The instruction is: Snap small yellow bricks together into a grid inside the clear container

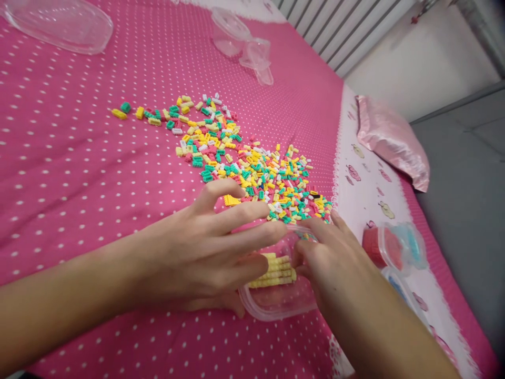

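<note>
A clear plastic container (272,314) sits low in the middle of the view, with pale yellow toy building bricks (278,271) lined up in rows inside. My left hand (221,245) reaches over its left side, fingers apart and loosely bent. The left thumb is beside the container's near left wall. At the right side of the container is my right hand (331,252), its fingers curled down by the rim. Whatever lies between the right fingertips is hidden. Just beyond both hands spreads a pile of small loose building bricks (252,168) in yellow, green, pink and white.
A pink dotted bedspread (98,200) lies underneath. Clear empty tubs (229,31) and a large clear lid or tray (63,26) are at the far side. To the right stand containers with red bricks (376,247) and blue contents (412,245), with a pink satin pillow (390,137) beyond.
</note>
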A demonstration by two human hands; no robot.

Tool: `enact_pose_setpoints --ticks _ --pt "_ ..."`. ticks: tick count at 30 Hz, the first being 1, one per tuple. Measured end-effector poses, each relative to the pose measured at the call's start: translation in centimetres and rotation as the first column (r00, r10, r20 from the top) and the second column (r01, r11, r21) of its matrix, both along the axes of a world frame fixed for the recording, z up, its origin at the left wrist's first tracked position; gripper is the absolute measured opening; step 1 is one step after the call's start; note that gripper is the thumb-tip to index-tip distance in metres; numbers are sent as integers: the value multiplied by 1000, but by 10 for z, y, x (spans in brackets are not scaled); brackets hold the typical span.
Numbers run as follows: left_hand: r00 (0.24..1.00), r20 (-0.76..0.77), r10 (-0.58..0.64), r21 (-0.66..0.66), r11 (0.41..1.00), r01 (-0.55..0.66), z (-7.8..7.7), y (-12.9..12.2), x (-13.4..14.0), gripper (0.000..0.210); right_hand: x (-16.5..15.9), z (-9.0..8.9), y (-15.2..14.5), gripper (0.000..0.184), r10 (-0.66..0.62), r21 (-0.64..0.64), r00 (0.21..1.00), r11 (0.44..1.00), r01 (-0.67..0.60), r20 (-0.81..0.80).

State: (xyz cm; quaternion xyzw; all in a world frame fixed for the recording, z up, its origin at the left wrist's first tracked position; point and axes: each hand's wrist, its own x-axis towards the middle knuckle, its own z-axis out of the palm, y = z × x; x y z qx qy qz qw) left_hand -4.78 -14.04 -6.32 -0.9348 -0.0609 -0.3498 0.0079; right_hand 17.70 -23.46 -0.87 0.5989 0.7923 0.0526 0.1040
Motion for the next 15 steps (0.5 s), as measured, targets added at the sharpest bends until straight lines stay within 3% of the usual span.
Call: enact_pose_setpoints --ticks 15 --pt "1000 6 -18 -23 1000 18 -1 1 0 25 -17 3 -4 17 -26 96 999 995 23 31"
